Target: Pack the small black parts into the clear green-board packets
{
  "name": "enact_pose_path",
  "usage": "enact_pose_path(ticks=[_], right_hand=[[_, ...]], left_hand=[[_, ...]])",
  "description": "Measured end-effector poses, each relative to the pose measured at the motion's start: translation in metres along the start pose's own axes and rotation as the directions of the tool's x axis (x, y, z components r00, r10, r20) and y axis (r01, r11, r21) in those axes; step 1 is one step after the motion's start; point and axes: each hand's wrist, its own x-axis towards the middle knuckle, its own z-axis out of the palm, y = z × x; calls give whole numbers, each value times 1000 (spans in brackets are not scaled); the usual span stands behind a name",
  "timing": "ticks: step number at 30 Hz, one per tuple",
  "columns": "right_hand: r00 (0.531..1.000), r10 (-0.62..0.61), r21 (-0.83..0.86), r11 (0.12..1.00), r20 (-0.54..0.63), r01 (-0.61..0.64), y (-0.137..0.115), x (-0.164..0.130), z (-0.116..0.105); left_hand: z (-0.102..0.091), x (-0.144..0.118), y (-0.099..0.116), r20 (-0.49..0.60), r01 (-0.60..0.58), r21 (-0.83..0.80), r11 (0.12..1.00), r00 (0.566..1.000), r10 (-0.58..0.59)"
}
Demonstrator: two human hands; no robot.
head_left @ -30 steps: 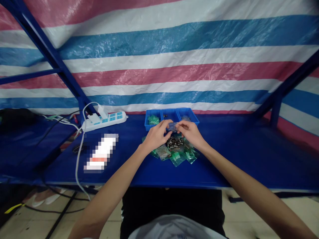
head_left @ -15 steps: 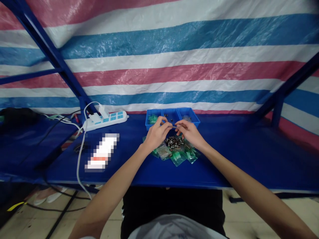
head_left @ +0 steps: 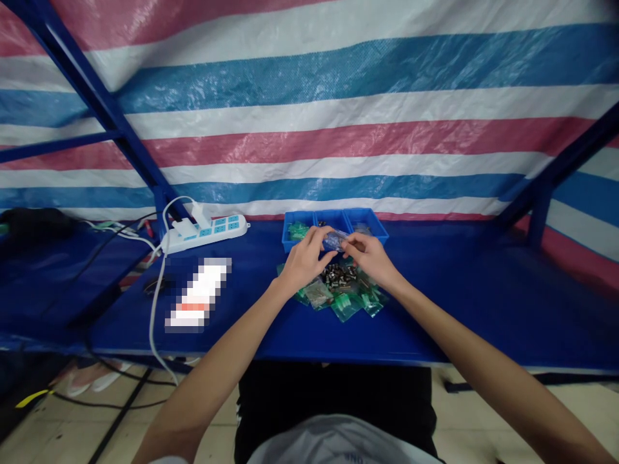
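Head view shows two bare arms reaching out over a blue surface point(head_left: 459, 303). The left hand point(head_left: 304, 261) and the right hand point(head_left: 370, 258) meet in the middle and both pinch a small clear bag point(head_left: 334, 240) with their fingertips. The bag is up in the air, just above a pile of small dark metal parts point(head_left: 339, 275). What is inside the bag is too small to tell.

Green little bags point(head_left: 345, 303) lie spread around and under the pile, close to the hands. Just behind the hands stand three blue trays point(head_left: 372, 222) side by side. The left tray has green bags in it.

Off to the left lies a white power strip point(head_left: 206, 234) with a white cord point(head_left: 153, 303) hanging over the edge. A striped red, white and blue tarp point(head_left: 309, 109) hangs behind it all.
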Motion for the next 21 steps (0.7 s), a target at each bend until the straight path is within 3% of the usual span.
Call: enact_pose_path(ticks=[4,9,13,21], right_hand=[[1000,11,66,998,27,-13,-2,-1,0],[998,-56,100,993,2,55,-5,-2,0],[999,-31,165,986,29,25,-9,-2,-1],[1000,-21,105,994,-9,22,-8,-2,-2]], left_hand=[[0,0,2,22,-28,21,999,999,28],[1,0,1,-63,-51,27,998,997,52],[1,1,1,-73,-55,12,998,996,56],[-1,1,4,-67,11,25,1000,998,-9]])
